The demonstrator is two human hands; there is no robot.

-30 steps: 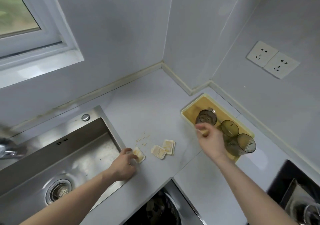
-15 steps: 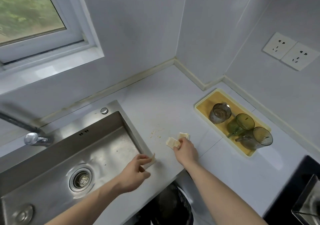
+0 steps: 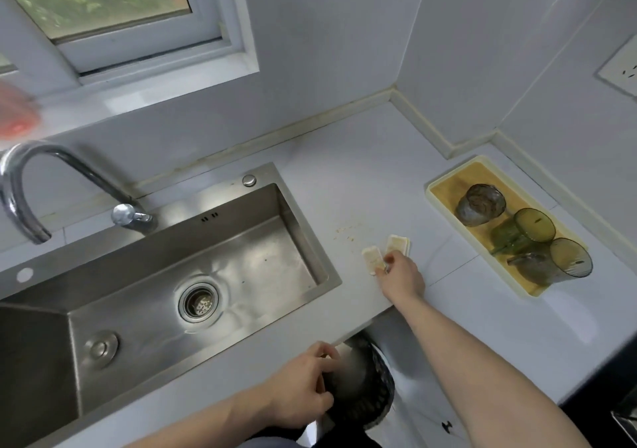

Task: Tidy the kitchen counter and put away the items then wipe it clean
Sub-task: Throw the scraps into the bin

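Curving over the left end of the counter, a chrome gooseneck tap [image 3: 51, 172] stands behind the stainless steel sink [image 3: 165, 275]. Below the pale counter's [image 3: 344, 179] front edge, the left hand [image 3: 303, 389] curls its fingers above a dark slotted waste bin [image 3: 362, 396]; whether it holds anything cannot be told. Farther right, the right hand [image 3: 401, 275] pinches one of two small beige rectangular wrappers [image 3: 374, 258], the other [image 3: 398, 243] lying just beside it on the counter near some crumbs [image 3: 344, 234]. Rightmost, a cream tray [image 3: 444, 185] carries three tinted glass cups [image 3: 534, 227].
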